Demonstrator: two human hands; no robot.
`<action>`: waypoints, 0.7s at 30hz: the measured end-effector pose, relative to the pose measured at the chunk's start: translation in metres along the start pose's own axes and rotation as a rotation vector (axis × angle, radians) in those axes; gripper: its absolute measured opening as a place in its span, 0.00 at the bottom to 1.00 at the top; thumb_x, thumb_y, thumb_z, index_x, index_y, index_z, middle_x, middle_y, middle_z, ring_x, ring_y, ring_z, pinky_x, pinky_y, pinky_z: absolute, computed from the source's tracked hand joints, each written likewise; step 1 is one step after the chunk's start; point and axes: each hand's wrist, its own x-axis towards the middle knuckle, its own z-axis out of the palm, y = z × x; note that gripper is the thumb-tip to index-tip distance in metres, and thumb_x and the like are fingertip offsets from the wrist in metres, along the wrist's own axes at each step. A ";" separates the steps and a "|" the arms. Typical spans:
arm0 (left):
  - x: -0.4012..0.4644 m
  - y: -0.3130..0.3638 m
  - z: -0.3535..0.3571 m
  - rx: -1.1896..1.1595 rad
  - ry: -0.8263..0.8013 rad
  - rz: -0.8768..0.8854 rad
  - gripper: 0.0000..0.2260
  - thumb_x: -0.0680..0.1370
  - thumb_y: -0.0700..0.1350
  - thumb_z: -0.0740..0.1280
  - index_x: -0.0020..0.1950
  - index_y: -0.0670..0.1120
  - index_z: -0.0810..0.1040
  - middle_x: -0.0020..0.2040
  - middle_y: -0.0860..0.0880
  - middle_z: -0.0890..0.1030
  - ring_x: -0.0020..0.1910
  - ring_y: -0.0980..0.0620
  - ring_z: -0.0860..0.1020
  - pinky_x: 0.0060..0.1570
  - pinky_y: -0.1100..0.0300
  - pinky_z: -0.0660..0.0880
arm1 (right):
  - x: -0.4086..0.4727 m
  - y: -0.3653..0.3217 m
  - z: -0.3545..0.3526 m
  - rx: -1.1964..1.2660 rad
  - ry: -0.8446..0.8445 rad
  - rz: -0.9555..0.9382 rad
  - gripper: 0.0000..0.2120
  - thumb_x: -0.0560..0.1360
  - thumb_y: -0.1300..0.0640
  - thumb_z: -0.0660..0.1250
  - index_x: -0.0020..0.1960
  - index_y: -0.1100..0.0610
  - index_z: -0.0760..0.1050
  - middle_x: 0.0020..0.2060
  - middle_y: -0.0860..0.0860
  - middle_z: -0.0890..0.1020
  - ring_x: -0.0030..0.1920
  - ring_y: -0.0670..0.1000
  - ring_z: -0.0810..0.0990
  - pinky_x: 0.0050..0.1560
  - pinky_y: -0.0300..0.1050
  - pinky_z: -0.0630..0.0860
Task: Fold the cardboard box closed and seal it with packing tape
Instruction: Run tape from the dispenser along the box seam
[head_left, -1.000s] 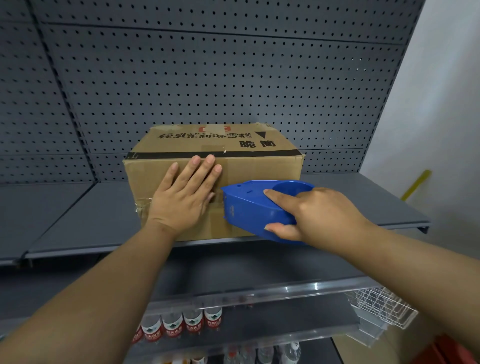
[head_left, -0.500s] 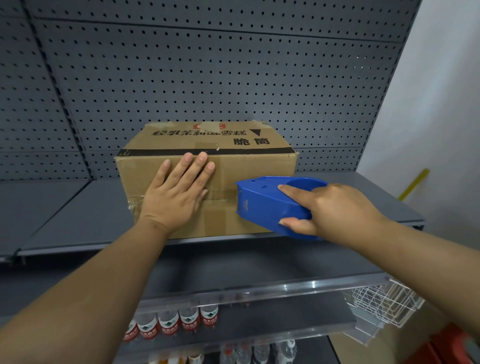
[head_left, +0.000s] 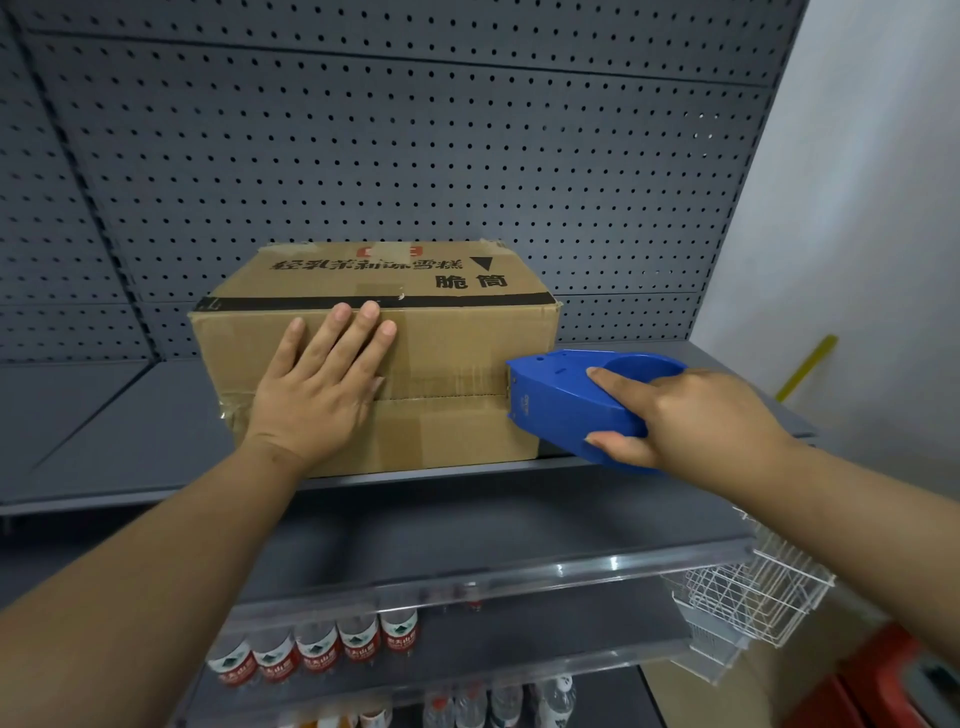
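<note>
A brown cardboard box (head_left: 457, 353) with black printed characters lies on a grey metal shelf (head_left: 119, 441), its closed flaps facing me. My left hand (head_left: 317, 384) presses flat on the left half of that face, fingers straight. My right hand (head_left: 691, 421) grips a blue tape dispenser (head_left: 566, 400) whose nose touches the flap seam near the box's right edge. A clear strip of tape (head_left: 447, 384) runs along the seam between my left hand and the dispenser.
A grey pegboard wall (head_left: 415, 156) backs the shelf. Lower shelves hold several water bottles (head_left: 317, 649) with red labels. A white wire basket (head_left: 753, 587) hangs at the lower right, a red object sits under it, and a white wall stands on the right.
My right hand has drawn the blue dispenser rightward along the seam, from the box's middle to near its right edge, laying tape. My left hand stays pressed on the box.
</note>
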 end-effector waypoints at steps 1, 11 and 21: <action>0.000 0.002 -0.002 -0.009 -0.003 -0.014 0.26 0.80 0.50 0.56 0.76 0.46 0.55 0.78 0.49 0.46 0.76 0.51 0.46 0.73 0.51 0.44 | 0.000 -0.001 0.000 0.000 -0.009 0.007 0.27 0.61 0.38 0.71 0.51 0.56 0.83 0.17 0.51 0.74 0.16 0.54 0.71 0.23 0.36 0.58; 0.043 0.074 -0.010 -0.104 -0.008 0.000 0.23 0.81 0.51 0.52 0.76 0.48 0.55 0.78 0.50 0.43 0.76 0.53 0.42 0.73 0.51 0.42 | 0.000 -0.009 0.000 -0.015 -0.017 0.072 0.28 0.61 0.37 0.68 0.52 0.56 0.82 0.18 0.52 0.74 0.16 0.55 0.71 0.24 0.36 0.56; 0.058 0.086 0.011 -0.032 -0.010 0.036 0.25 0.81 0.54 0.49 0.77 0.49 0.49 0.77 0.49 0.39 0.76 0.49 0.39 0.72 0.48 0.38 | -0.002 0.009 0.017 0.038 0.085 -0.017 0.28 0.66 0.36 0.59 0.51 0.55 0.83 0.17 0.50 0.72 0.16 0.54 0.71 0.20 0.36 0.61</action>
